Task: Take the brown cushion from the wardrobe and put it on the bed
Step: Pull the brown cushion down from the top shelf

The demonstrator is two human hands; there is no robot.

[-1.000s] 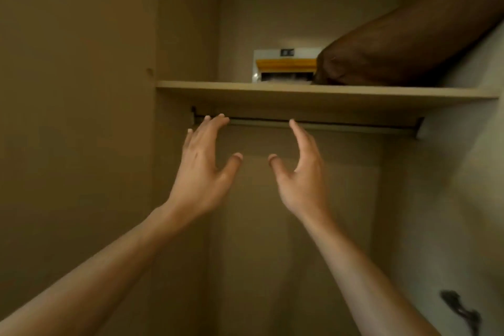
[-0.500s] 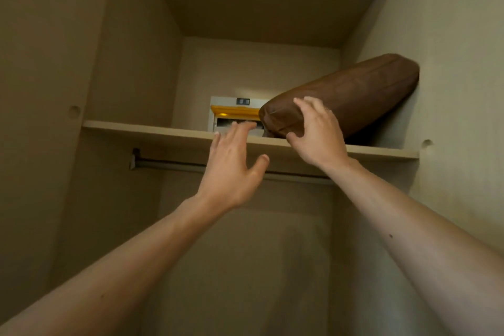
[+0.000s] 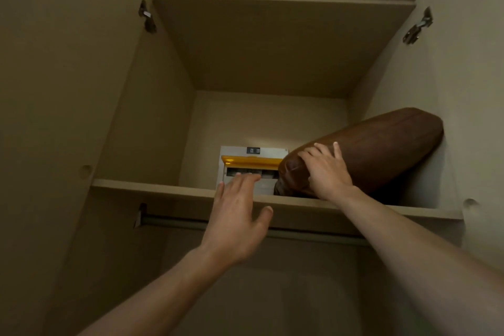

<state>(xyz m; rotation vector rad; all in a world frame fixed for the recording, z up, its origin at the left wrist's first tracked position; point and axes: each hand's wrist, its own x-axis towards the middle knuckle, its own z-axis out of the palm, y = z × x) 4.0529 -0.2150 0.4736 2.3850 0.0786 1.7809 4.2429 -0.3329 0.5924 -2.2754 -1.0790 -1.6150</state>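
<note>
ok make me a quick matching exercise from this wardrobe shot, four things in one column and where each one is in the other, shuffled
Things:
1. brown cushion
2. right hand
3. left hand
4. hanging rail

Places:
A. under the shelf
B. open, in front of the shelf edge, touching nothing
C. tilted against the right wall, low end on the shelf
D. laid on the cushion's low end

Pairs: 1-C, 2-D, 3-B, 4-A
</note>
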